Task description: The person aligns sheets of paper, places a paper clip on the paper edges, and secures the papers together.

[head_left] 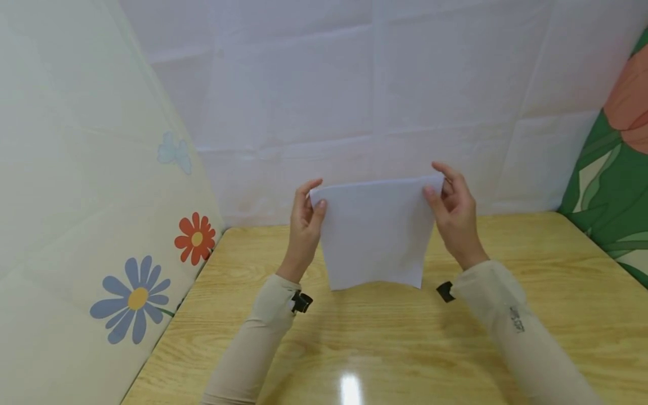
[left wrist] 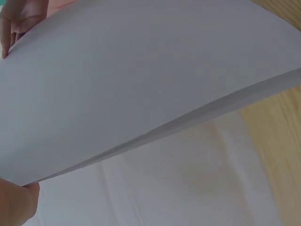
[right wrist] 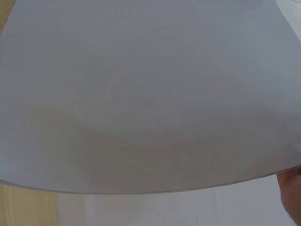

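A white sheet of paper point(head_left: 374, 236) hangs above the table, held up by its two upper corners. My left hand point(head_left: 302, 233) pinches the upper left corner, thumb on the near face. At the upper right corner, my right hand point(head_left: 457, 219) pinches it the same way, index finger raised. In the left wrist view the paper point(left wrist: 141, 70) shows a second layer along one side edge, so it looks folded double. The right wrist view is mostly filled by the paper point(right wrist: 150, 94), with part of the right hand point(right wrist: 290, 195) at the lower right edge.
The wood-grain table point(head_left: 354, 337) lies beneath. A creased white cloth point(head_left: 304, 101) hangs behind it. On the left stands a panel with a blue flower point(head_left: 136, 298) and a red flower point(head_left: 196, 239); on the right, a green leafy panel point(head_left: 612, 191). Dark wrist straps point(head_left: 302, 302) show at the sleeves.
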Motion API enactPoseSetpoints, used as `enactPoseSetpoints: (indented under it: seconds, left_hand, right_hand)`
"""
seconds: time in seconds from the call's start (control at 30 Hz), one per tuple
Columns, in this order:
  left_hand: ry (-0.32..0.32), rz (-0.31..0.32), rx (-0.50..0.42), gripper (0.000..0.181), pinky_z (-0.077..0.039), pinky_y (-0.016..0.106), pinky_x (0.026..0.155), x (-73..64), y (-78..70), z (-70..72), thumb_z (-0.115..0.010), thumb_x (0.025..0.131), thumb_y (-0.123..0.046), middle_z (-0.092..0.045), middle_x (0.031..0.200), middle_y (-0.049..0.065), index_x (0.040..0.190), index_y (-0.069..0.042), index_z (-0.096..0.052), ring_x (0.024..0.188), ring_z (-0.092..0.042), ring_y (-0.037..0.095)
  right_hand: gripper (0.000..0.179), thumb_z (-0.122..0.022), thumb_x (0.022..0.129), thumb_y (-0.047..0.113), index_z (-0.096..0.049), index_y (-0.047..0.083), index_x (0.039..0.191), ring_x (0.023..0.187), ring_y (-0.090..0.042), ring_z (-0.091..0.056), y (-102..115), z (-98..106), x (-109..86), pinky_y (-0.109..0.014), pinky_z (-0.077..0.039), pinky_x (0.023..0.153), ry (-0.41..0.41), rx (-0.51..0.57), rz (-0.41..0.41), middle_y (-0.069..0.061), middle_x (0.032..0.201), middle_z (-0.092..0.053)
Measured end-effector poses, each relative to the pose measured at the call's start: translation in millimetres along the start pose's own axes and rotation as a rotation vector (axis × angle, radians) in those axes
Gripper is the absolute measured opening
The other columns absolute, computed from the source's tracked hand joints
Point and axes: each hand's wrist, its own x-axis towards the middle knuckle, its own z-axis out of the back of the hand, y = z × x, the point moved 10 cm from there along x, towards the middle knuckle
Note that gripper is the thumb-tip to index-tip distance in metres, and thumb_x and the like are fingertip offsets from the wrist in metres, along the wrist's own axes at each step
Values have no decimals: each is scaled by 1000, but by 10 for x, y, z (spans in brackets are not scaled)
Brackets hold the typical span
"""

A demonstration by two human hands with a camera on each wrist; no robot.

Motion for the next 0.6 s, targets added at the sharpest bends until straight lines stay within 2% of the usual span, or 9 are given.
enactPoseSetpoints:
  seconds: [0.13, 0.23, 0.4, 0.6]
  left_hand:
    - [11, 72, 22, 32, -50, 27, 80, -79, 172, 17, -44, 101, -5, -56, 114, 18, 129, 9, -41, 98, -57, 13]
    - [37, 103, 36, 34, -50, 30, 84, -151, 292, 12, -43, 101, -6, -54, 119, 25, 132, 8, -41, 101, -58, 16]
    - [76, 115, 49, 39, -50, 37, 89, -225, 427, -5, -41, 104, -14, -52, 126, 25, 138, 4, -38, 107, -56, 24]
    - [28, 101, 113, 36, -48, 39, 91, -210, 457, 21, -40, 103, -7, -53, 127, 26, 136, 7, -41, 110, -56, 31]
  right_hand:
    - [23, -55, 97, 7, -57, 0, 119, 93, -12, -58, -183, 31, -107, -18, -47, 80, 26, -79, -74, -1, 105, -63]
    - [19, -54, 98, 7, -57, 2, 116, 94, -12, -59, -329, 42, -202, -19, -48, 80, 39, -84, -94, -2, 106, -62]
    - [20, -51, 99, 9, -55, 3, 118, 96, -14, -60, -439, 31, -266, -21, -50, 78, 8, -46, -103, -2, 110, -62]
    - [26, -51, 100, 13, -54, 2, 123, 92, -12, -63, -451, 26, -264, -22, -52, 72, -36, -128, -100, 2, 110, -64]
